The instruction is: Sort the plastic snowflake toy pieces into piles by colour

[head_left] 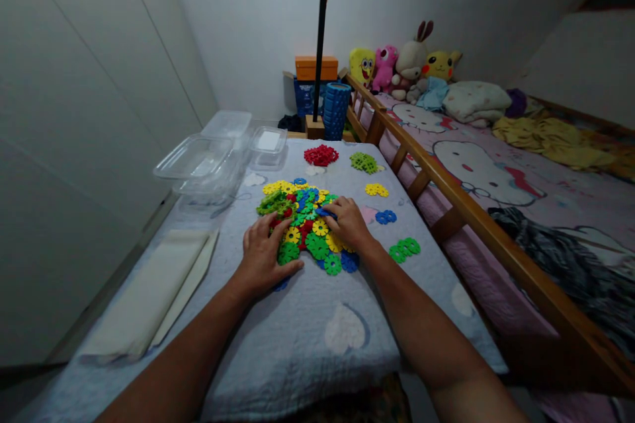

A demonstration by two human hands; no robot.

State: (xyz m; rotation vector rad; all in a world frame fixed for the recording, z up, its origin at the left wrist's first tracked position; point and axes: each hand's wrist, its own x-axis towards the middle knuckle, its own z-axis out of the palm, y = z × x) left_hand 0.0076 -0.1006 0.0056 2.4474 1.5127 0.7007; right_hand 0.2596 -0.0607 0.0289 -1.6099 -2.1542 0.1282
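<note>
A mixed pile of plastic snowflake discs point(317, 228) in yellow, green, blue and red lies mid-table. My left hand point(262, 252) rests at the pile's left side, fingers spread, touching discs. At the pile's right side, my right hand point(346, 221) has its thumb and fingers closed on a blue snowflake disc point(325, 213); its fingers partly hide the hold. Sorted by colour, there are red pieces point(321, 156) and light green pieces point(364, 162) at the back. Yellow discs point(377, 190), blue discs point(385, 217) and green discs point(405, 250) lie down the right side.
Clear plastic containers point(198, 155) stand at the table's back left, with a smaller lidded box point(269, 140) beside them. A folded cream cloth point(149, 291) lies on the left. A wooden bed rail point(421, 162) runs along the right edge. A black pole point(320, 39) rises behind the table.
</note>
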